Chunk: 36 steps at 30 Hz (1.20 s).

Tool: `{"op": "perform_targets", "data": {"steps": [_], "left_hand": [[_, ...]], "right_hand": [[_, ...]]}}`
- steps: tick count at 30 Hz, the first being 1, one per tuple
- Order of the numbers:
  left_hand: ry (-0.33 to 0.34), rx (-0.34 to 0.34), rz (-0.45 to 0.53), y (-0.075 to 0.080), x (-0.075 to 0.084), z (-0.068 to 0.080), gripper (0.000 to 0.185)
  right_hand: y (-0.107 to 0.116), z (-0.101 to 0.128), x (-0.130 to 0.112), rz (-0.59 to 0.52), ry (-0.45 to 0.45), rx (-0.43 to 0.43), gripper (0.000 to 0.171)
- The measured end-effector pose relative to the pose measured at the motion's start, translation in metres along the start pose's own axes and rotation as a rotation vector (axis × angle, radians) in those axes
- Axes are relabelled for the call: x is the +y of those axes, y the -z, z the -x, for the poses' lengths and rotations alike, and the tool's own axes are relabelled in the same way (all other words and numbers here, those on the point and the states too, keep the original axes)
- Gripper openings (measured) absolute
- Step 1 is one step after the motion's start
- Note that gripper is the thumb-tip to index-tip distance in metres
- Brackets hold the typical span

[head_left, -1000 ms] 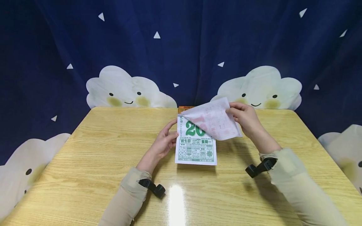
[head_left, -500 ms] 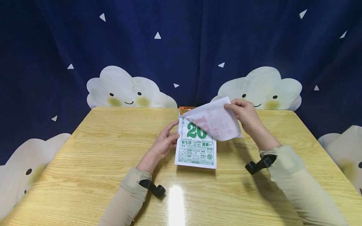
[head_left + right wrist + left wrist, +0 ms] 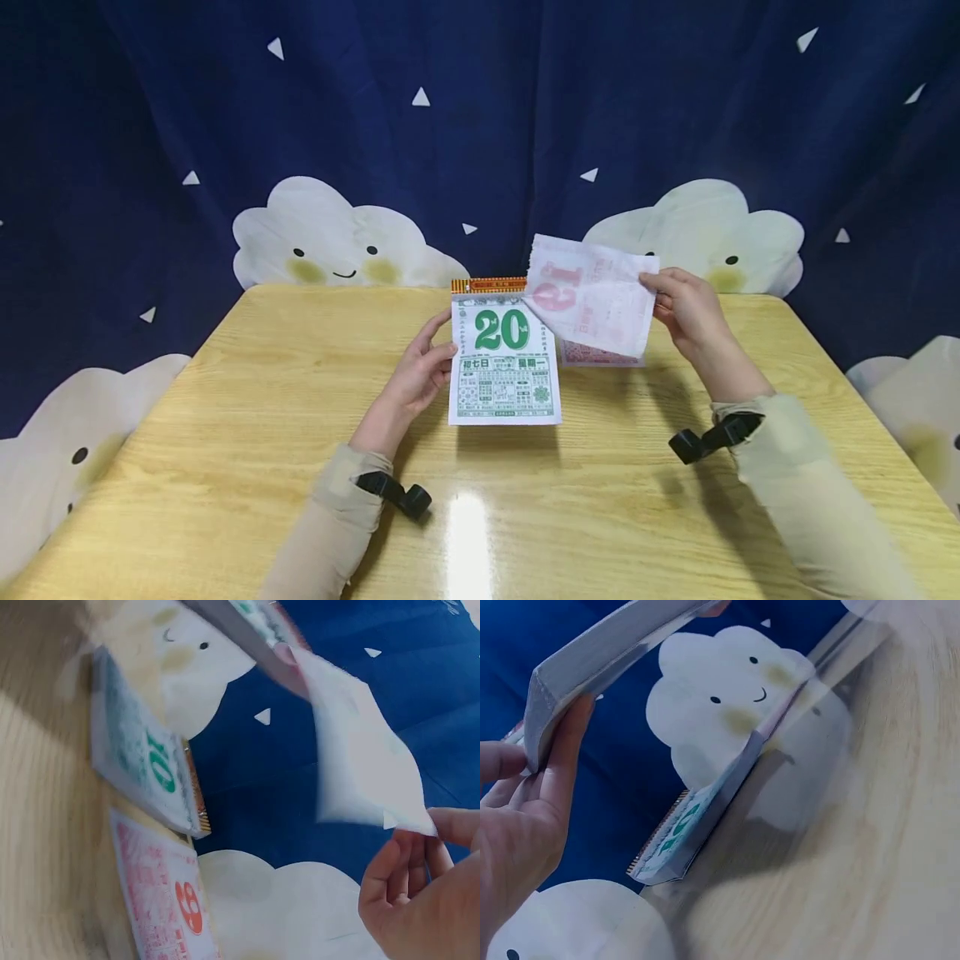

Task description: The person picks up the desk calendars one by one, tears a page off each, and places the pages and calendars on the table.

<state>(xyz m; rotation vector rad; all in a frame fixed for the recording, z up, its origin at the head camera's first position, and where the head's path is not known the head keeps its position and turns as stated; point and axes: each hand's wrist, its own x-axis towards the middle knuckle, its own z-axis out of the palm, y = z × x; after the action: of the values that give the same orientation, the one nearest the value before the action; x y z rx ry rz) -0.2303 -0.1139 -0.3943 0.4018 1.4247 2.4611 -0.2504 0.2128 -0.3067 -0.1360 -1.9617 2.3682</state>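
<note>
My left hand grips a tear-off calendar by its left edge, thumb in front. A large green 20 fills its top page below a red and gold header strip. From the left wrist view, the thick pad is held up above the table. The thumb and fingers of my right hand pinch the edge of a thin sheet, its red 19 showing through reversed. The sheet's ragged left edge stands up, and its lower left corner overlaps the calendar's upper right part.
On the wooden table, a second calendar pad with a green 10 lies beside a red-printed page with a 9. The held calendar and sheet mostly hide both in the head view. A dark blue curtain hangs behind.
The sheet, earlier folded diagonally across the calendar's top, has swung up and right with my right hand, baring the whole 20. My left hand and the calendar have shifted slightly left.
</note>
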Motion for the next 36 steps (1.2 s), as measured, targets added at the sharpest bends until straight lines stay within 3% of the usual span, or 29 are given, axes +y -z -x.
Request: {"op": "perform_targets", "data": {"steps": [4, 8, 13, 17, 26, 36], "left_hand": [[0.011, -0.031, -0.029, 0.004, 0.001, 0.002, 0.060], [0.020, -0.014, -0.038, 0.008, 0.001, 0.002, 0.061], [0.011, 0.047, -0.045, 0.018, 0.005, 0.007, 0.061], [0.009, 0.045, -0.047, 0.024, 0.009, 0.011, 0.060], [0.056, 0.009, -0.060, 0.027, 0.007, 0.016, 0.061], [0.116, 0.003, -0.100, 0.029, 0.006, 0.022, 0.061]], "right_hand": [[0.006, -0.001, 0.000, 0.032, -0.005, 0.012, 0.013], [0.015, -0.002, -0.003, -0.050, 0.009, 0.039, 0.012], [0.042, -0.004, -0.010, -0.194, 0.052, 0.152, 0.011], [0.058, -0.003, -0.013, -0.195, 0.073, 0.212, 0.012], [0.064, 0.003, -0.012, -0.014, 0.093, 0.307, 0.012], [0.066, 0.012, -0.009, 0.341, 0.170, 0.368, 0.010]]}}
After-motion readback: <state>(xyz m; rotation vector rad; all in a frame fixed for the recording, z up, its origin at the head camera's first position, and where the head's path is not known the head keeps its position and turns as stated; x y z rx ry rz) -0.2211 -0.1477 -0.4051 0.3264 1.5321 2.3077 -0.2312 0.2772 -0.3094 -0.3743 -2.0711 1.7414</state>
